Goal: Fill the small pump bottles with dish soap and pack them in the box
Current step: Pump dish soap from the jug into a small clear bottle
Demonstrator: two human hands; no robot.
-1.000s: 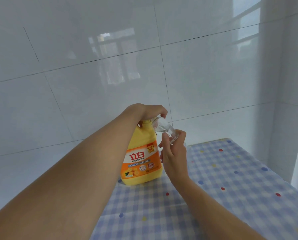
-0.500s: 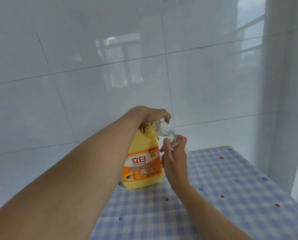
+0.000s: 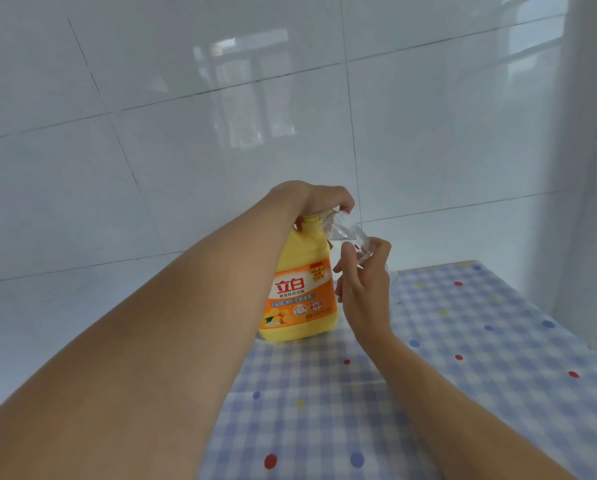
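The filling step looks to be in hand; the left grip (image 3: 319,202) is curled over the top of the yellow dish soap bottle (image 3: 300,296), fingers hooked down across the pump head, which they hide, thumb at the neck; the right grip (image 3: 363,292) pinches a small clear bottle (image 3: 347,233) between thumb and fingers, tilted, its mouth up against the big bottle's top; whether any soap is inside I cannot tell; the soap bottle stands upright on the checked worktop (image 3: 463,341), close to the tiled wall; both forearms reach forward, the left from above, the right rising from below; the next move probably calls for a firm downward press, the small mouth held squarely under the spout; no box is in view.
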